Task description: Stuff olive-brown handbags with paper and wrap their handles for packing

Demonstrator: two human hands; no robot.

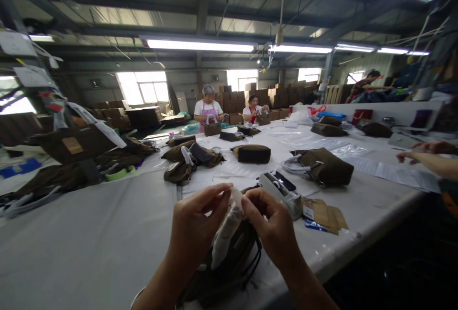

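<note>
A dark olive handbag (238, 248) lies close in front of me at the table's near side, partly hidden by my hands. Its handle is covered in a white wrapping (226, 238). My left hand (198, 217) pinches the top end of this wrapping between thumb and fingertips. From the other side, my right hand (274, 222) grips the same wrapped end, its thumb pressed against the white material. Just beyond the right hand is a grey tape dispenser (291, 201), with a dark phone-like object (285, 181) beside it.
Brown card tags (327, 215) lie at right. Farther over the white table (118, 233) are several olive bags, including one with a wrapped handle (327, 167). Another bag (77, 143) stands left. Two people work across the table; another person's hand (415, 155) reaches in at right.
</note>
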